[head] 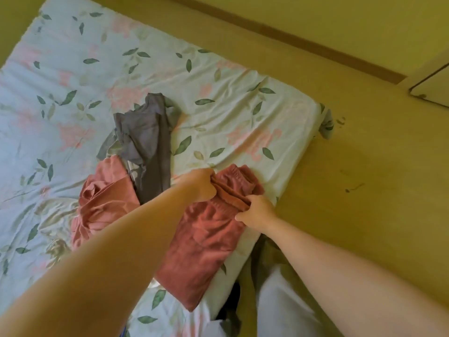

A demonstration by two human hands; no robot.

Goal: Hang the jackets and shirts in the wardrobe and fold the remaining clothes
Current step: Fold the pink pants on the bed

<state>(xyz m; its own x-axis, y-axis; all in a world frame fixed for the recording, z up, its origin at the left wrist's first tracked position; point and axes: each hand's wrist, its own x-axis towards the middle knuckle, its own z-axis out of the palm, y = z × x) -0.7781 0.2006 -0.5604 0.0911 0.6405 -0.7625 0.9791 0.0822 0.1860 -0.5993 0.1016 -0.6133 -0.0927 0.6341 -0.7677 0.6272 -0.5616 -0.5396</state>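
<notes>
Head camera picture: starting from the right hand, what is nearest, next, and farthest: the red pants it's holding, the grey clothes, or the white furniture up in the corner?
1. The red pants: the right hand grips their waistband, at the near edge of the bed.
2. The grey clothes: to the left, farther up the bed.
3. The white furniture: far off at the upper right, beyond the bed.
</notes>
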